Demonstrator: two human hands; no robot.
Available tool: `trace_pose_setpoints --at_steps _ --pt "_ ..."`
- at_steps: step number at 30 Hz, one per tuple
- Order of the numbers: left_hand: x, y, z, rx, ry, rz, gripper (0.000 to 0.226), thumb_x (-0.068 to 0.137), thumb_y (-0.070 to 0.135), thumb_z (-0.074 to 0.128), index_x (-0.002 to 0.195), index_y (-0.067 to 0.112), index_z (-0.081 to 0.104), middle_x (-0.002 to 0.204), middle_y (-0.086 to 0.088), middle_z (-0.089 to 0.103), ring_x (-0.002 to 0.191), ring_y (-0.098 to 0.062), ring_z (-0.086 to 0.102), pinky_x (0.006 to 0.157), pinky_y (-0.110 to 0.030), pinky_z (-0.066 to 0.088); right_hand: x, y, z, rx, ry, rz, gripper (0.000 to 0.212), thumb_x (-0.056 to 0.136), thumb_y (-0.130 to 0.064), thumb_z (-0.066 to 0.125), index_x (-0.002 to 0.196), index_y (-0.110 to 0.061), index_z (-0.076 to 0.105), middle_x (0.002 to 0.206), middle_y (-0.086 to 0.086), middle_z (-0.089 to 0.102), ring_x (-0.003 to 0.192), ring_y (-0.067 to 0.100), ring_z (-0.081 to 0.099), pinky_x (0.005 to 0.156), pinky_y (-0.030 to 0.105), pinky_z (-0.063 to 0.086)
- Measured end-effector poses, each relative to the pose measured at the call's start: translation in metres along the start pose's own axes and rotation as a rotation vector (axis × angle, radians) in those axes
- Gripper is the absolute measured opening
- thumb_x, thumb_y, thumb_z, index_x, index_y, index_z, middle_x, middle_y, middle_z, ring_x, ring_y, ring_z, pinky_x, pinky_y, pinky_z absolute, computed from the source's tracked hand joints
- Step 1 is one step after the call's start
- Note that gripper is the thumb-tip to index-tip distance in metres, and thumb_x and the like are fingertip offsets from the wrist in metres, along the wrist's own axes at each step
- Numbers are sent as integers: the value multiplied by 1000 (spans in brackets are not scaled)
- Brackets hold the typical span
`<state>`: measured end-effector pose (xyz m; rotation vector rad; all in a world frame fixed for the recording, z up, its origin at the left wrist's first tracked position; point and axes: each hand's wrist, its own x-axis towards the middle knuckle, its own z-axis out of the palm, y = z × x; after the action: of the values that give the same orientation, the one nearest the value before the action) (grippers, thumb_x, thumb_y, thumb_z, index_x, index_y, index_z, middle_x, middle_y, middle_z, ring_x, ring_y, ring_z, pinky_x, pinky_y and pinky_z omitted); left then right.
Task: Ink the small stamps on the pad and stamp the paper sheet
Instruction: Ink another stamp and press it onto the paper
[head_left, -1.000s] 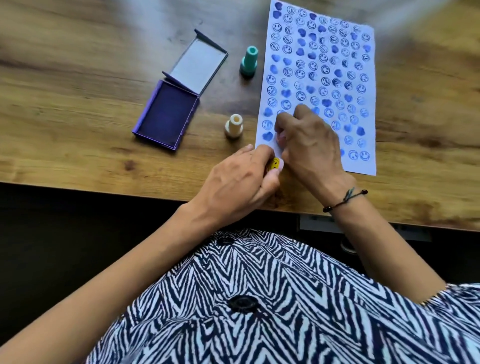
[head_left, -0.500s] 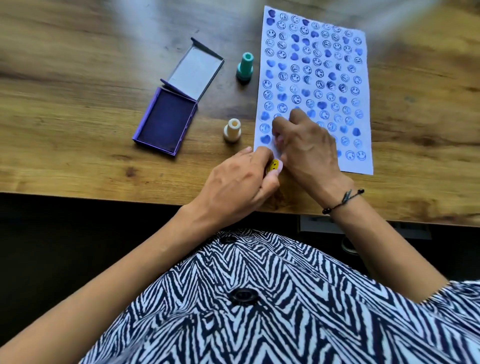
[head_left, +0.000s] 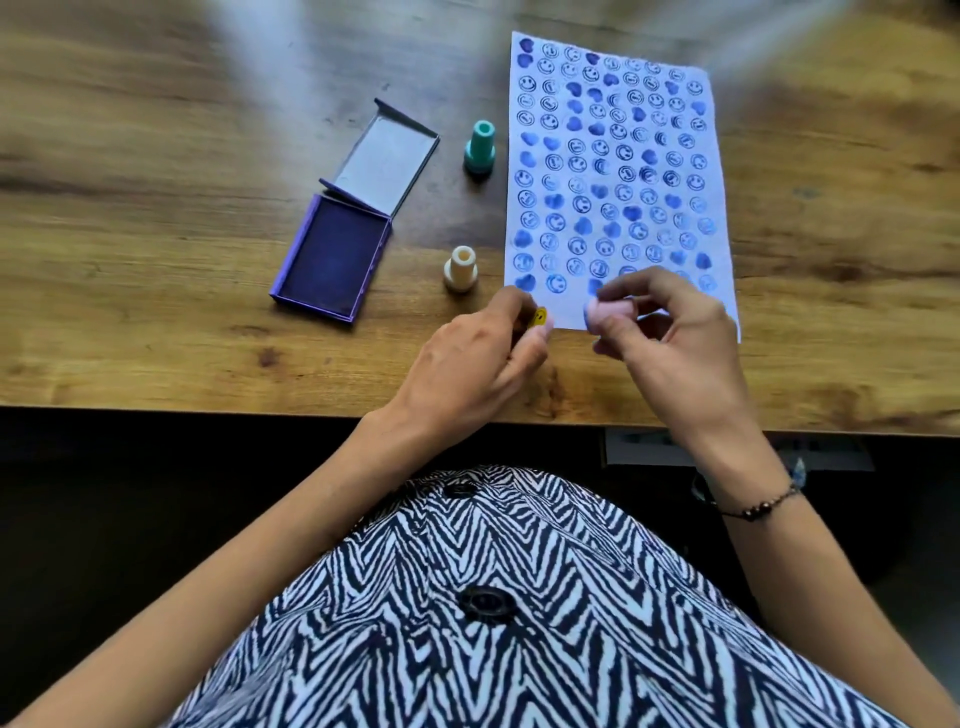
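We see the paper sheet (head_left: 618, 176) lying flat on the bench (head_left: 156, 291), toward its right half, with its near short edge close to the bench's front edge. Rows of blue smiley and heart prints cover nearly all of it.

Our left hand (head_left: 470, 364) is closed around a small yellow stamp (head_left: 538, 318), held just off the sheet's near left corner. Our right hand (head_left: 670, 343) pinches a small pink stamp (head_left: 608, 312) between thumb and fingertips, over the sheet's near edge; whether the stamp touches the paper we cannot tell.

The ink pad (head_left: 332, 257) sits left of the sheet, near the bench's middle, with its lid (head_left: 387, 156) folded open on the far side. A cream stamp (head_left: 460, 267) stands upright between the pad and the sheet's near left corner. A teal stamp (head_left: 480, 148) stands upright farther back, just beside the sheet's left edge.
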<state>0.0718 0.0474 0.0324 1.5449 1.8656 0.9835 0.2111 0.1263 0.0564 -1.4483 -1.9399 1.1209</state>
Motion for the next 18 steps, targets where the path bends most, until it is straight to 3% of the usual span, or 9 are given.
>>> trace_pose_setpoints --at_steps 7,10,13,16,18 --pt "-2 2 -3 -130 24 -62 27 91 28 47 109 7 51 102 -14 69 97 -29 63 81 -38 47 -7 -3 11 97 -36 0 9 77 -16 69 78 -24 64 68 -9 65 62 15 64 73 50 58" --pt "-11 3 -11 -202 106 -93 31 87 32 44 105 9 53 102 -10 70 96 -18 64 83 -28 47 -6 -13 12 51 -36 -55 11 77 -14 70 83 -21 64 76 -2 69 71 16 65 76 38 57" --pt "-28 -2 -25 -520 298 -299 19 88 30 44 90 17 57 85 -5 73 86 -13 67 80 -21 48 1 -48 24 -71 -59 -313 10 76 -12 68 82 -19 66 80 1 66 72 7 59 70 16 46" --pt "-47 -14 -37 -940 513 -552 24 91 24 41 71 21 55 69 -4 73 79 -19 68 73 -24 52 15 -90 68 -199 -126 -645 7 77 -8 62 78 -10 68 76 7 62 75 21 53 68 29 42" --pt "-59 -19 -44 -1109 634 -625 27 91 24 38 69 20 53 68 -5 73 78 -21 68 74 -27 52 26 -108 107 -344 -229 -828 13 77 -1 54 78 -6 66 81 14 63 81 29 52 66 37 41"
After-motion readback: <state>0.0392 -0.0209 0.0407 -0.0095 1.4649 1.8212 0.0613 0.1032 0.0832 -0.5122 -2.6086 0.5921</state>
